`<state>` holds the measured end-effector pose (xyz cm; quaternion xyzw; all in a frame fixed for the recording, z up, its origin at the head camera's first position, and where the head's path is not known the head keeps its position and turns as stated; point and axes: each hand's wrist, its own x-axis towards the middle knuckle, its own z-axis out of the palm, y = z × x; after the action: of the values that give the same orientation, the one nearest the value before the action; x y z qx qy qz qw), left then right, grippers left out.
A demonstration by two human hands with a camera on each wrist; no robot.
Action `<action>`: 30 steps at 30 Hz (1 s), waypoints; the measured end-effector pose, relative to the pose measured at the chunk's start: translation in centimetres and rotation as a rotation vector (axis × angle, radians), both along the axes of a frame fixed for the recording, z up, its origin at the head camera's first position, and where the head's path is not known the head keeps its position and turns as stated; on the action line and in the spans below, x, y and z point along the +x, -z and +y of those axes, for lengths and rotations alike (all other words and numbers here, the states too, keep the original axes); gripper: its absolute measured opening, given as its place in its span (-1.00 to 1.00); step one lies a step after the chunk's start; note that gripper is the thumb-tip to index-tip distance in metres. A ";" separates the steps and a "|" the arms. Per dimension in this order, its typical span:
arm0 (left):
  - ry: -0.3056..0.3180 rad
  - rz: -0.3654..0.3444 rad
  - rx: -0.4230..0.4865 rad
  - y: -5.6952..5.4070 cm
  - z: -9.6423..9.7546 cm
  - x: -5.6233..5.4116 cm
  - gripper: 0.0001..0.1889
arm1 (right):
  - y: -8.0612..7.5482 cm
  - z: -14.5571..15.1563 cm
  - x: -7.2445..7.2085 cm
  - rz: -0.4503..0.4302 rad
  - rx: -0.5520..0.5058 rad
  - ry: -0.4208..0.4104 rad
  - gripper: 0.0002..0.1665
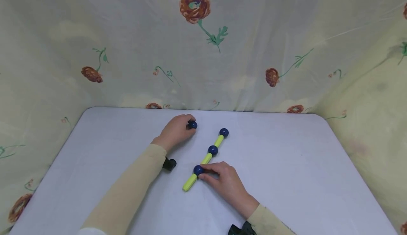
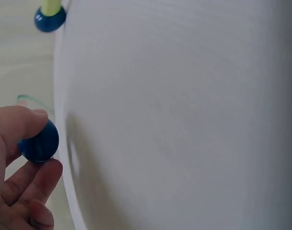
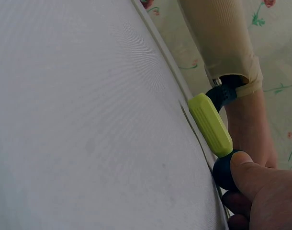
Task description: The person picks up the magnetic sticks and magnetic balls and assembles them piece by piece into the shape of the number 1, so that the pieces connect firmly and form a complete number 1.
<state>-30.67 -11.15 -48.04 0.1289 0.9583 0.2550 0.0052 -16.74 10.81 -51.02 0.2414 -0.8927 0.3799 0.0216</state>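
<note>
A chain of yellow-green rods and dark blue balls lies slantwise on the white table. Its far ball (image 1: 224, 133) and middle ball (image 1: 213, 150) are joined by short rods, and a rod (image 1: 189, 183) sticks out at the near end. Thumb and fingers of my right hand (image 1: 229, 183) pinch the nearest ball (image 1: 198, 170); in the right wrist view the near rod (image 3: 210, 124) extends from that ball. Left of the chain's far end, my left hand (image 1: 176, 130) pinches a separate blue ball (image 2: 40, 143) between thumb and fingers.
The white table (image 1: 302, 164) ends at the back against a flowered cloth (image 1: 136, 37), which also rises at both sides. A black wrist camera (image 1: 169, 164) sits under the left sleeve, and another black device (image 1: 241, 229) is at the right wrist.
</note>
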 end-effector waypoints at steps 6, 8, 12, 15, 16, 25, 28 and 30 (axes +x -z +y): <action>-0.056 -0.009 0.135 -0.3 -2.0 1.4 -0.62 | -0.1 0.0 0.0 0.009 -0.012 0.009 -0.64; -0.077 -0.018 0.163 -0.4 -2.4 1.9 -0.62 | -0.1 0.1 0.0 0.012 -0.013 0.008 -0.64; -0.116 -0.047 0.208 -0.4 -3.0 3.1 -0.61 | -0.1 0.0 0.0 0.000 -0.008 0.007 -0.64; -0.136 -0.057 0.228 -0.4 -3.5 4.3 -0.61 | -0.1 -0.1 0.1 -0.016 -0.002 0.005 -0.63; -0.144 -0.057 0.234 -0.3 -3.7 4.7 -0.61 | -0.1 -0.1 0.1 -0.020 -0.001 0.005 -0.63; -0.177 -0.060 0.296 -0.4 -4.7 9.8 -0.62 | -0.2 -0.1 0.2 -0.030 0.004 0.003 -0.62; -0.189 -0.057 0.309 -0.3 -5.0 11.5 -0.63 | -0.2 -0.1 0.2 -0.027 0.007 0.007 -0.62; -0.196 -0.059 0.310 -0.3 -5.2 12.6 -0.64 | -0.2 -0.1 0.2 -0.018 0.005 0.009 -0.62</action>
<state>-18.09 -16.30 -47.78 0.0267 0.9150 0.4024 -0.0116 -16.57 10.73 -50.80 0.2338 -0.8949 0.3797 0.0148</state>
